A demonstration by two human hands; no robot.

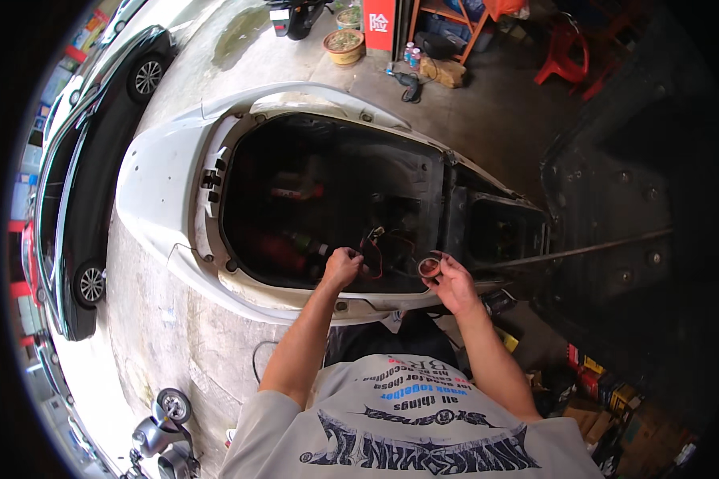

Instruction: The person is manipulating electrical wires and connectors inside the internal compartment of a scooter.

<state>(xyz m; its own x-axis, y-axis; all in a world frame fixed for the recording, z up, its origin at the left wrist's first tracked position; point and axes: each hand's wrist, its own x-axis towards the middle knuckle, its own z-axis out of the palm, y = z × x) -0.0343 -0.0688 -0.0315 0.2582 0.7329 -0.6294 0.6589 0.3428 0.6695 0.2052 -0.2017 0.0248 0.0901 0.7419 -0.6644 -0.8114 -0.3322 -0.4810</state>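
A white scooter body (160,168) surrounds a dark open storage compartment (311,160). Over its near part, my left hand (339,267) is closed, pinching thin wiring that loops from a small connector (376,233); the exact grip is small to see. To its right, my right hand (454,286) holds a small roll of tape (428,268) between thumb and fingers. Red and dark items in the compartment's bottom are blurred.
A black raised panel (615,184) with a metal rod fills the right. Behind stand a drill (407,86), wooden shelf (451,16), red chair (567,56) and yellow pot (343,48). A black car (104,184) is left, a grey wheeled vehicle (160,439) lower left.
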